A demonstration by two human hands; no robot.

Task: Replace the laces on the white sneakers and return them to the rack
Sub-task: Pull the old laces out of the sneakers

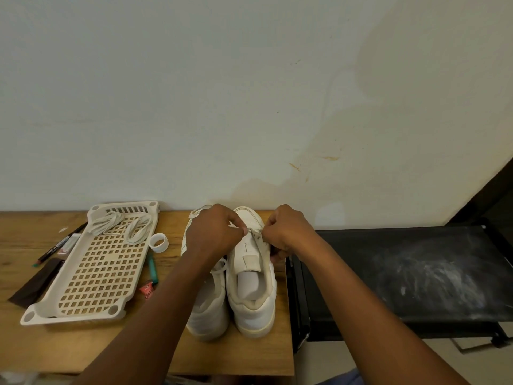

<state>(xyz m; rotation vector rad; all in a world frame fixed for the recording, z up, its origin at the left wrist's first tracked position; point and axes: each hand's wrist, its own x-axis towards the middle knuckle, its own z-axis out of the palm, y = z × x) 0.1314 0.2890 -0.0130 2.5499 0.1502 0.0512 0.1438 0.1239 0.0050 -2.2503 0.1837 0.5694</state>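
Note:
Two white sneakers stand side by side on the wooden table (69,345), heels toward me. The right sneaker (254,298) has an open tongue and its lace (254,232) runs across the front eyelets. My left hand (213,232) pinches that lace at its left end. My right hand (288,232) pinches it at the right side of the eyelets, fingers curled against the shoe. The left sneaker (206,309) is partly hidden under my left forearm. Several loose white laces (119,226) lie in a perforated white tray (91,273).
A black shelf (416,273) stands right of the table, dusted with white marks. Pens (55,245), a dark strip (36,282), a white tape roll (158,242), a green lighter (152,269) and a red wrapper (146,289) lie around the tray. A wall stands behind.

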